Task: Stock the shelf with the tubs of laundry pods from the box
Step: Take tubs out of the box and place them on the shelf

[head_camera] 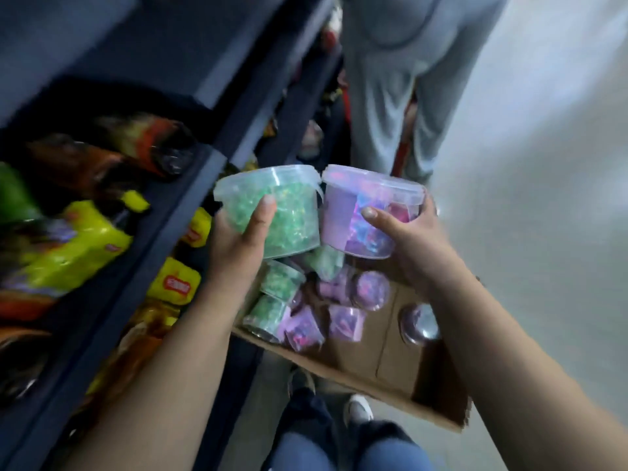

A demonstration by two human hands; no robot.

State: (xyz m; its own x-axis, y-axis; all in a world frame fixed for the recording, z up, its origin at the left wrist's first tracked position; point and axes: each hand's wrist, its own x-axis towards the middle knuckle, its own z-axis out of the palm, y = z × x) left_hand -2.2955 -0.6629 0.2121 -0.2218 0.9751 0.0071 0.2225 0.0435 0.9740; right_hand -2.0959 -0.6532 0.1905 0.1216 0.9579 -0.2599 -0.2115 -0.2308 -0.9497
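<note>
Above the box (390,355), hands grip green tub (292,212) and purple tub (346,215); labels unreadable.

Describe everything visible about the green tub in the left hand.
The green tub is a clear plastic bucket with a snap-on translucent lid, packed with shiny green pods. It looks closed and roughly upright, leaning a little, held in the air above the box. The left hand grips its side, thumb across the front. Its rim meets or nearly meets the purple tub in the right hand. A thin handle strap seems to hang at its right side; blur hides finer detail.
</note>
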